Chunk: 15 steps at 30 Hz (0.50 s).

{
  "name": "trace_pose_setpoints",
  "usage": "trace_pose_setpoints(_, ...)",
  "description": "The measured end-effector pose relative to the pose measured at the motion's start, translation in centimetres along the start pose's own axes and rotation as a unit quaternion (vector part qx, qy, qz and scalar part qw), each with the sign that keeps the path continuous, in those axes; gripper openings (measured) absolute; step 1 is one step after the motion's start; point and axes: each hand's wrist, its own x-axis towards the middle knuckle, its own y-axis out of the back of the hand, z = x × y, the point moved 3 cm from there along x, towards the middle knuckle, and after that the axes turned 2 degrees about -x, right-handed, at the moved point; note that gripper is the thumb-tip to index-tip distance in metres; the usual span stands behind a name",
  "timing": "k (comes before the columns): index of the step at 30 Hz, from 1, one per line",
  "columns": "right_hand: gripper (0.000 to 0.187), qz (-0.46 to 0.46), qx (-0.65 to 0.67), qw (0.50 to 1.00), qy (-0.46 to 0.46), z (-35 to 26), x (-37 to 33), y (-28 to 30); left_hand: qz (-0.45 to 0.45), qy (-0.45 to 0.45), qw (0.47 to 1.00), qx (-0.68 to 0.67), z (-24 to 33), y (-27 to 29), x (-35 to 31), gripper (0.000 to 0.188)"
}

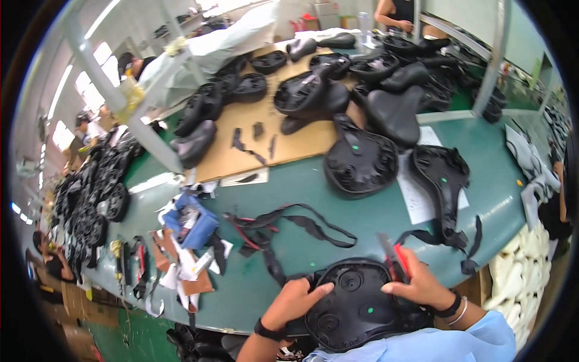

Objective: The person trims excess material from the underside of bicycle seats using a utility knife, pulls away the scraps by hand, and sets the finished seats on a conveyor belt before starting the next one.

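A black bicycle saddle (351, 304) lies upside down against my body at the table's near edge, its ribbed underside facing up with a small green dot. My left hand (293, 306) grips its left rim, thumb on top. My right hand (423, 285) is closed on a red-handled cutter knife (399, 263) at the saddle's right side, the blade pointing up and away. The fingers under both hands are partly hidden. Beyond the saddle lie loose strips of black trimming (301, 222), some with red edges.
Two upturned saddles, one rounded (362, 160) and one narrow-nosed (443, 181), lie on the green table (289, 181). More saddles crowd a cardboard sheet (220, 145). Scraps surround a blue piece (199, 223) at left. Metal posts (494, 66) rise from the table; other people are around.
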Motion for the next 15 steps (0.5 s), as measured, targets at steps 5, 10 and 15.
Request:
trace_pose_setpoints(5, 0.048, 0.23, 0.175, 0.955, 0.061, -2.9, 6.5, 6.3, 0.26, -0.043, 0.848, -0.46, -4.1, 13.2, 3.4, 0.051)
trace_pose_setpoints(10, 0.056, 0.12, 0.32, 0.938, -0.052, 1.4, 12.1, 4.3, 0.367, -0.227, 0.708, -0.56, 1.7, 14.8, 5.6, 0.043)
trace_pose_setpoints(15, 0.034, 0.132, 0.269, 0.954, -0.026, 2.3, 15.7, 3.7, 0.116, -0.118, 0.856, -0.49, 4.7, 7.3, 8.0, 0.046)
